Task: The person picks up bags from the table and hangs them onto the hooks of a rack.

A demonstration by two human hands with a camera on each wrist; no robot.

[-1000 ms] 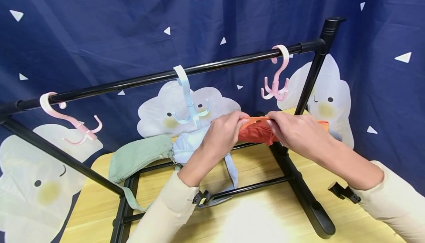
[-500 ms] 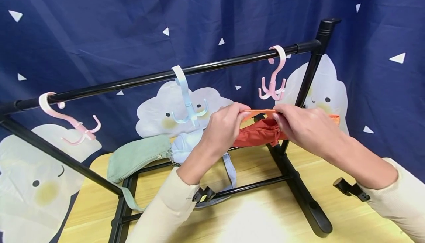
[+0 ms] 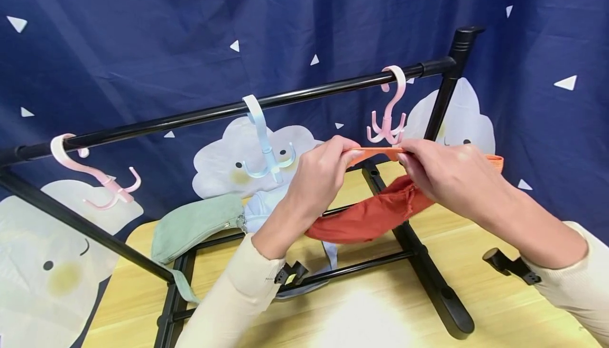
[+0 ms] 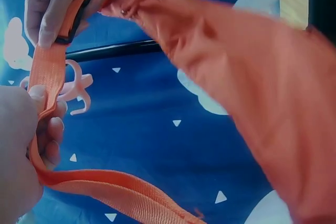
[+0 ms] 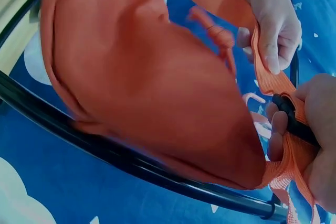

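An orange-red shoulder bag (image 3: pixel 366 218) hangs by its orange strap (image 3: pixel 378 152) from both hands, in front of the rack. My left hand (image 3: pixel 316 179) pinches the strap between thumb and fingers. To its right, my right hand (image 3: pixel 449 171) grips the same strap, its fingers around the black buckle (image 5: pixel 294 119) in the right wrist view. A short strap length is stretched between the hands, just below the right pink hook (image 3: pixel 389 118). In the left wrist view the strap (image 4: pixel 121 184) trails away below my left hand, and the bag body (image 4: pixel 247 82) fills the right.
A black rack (image 3: pixel 304 94) stands on a wooden table (image 3: pixel 361 284). From its top bar also hang a light blue hook (image 3: pixel 265 136) and another pink hook (image 3: pixel 97 173). A green bag (image 3: pixel 197 223) and a pale blue bag (image 3: pixel 259 208) lie at its base. Behind hangs a dark blue curtain (image 3: pixel 166 36).
Both hands have risen slightly and moved a little apart, stretching the strap between them. The bag body has dropped lower and swung left beneath the hands.
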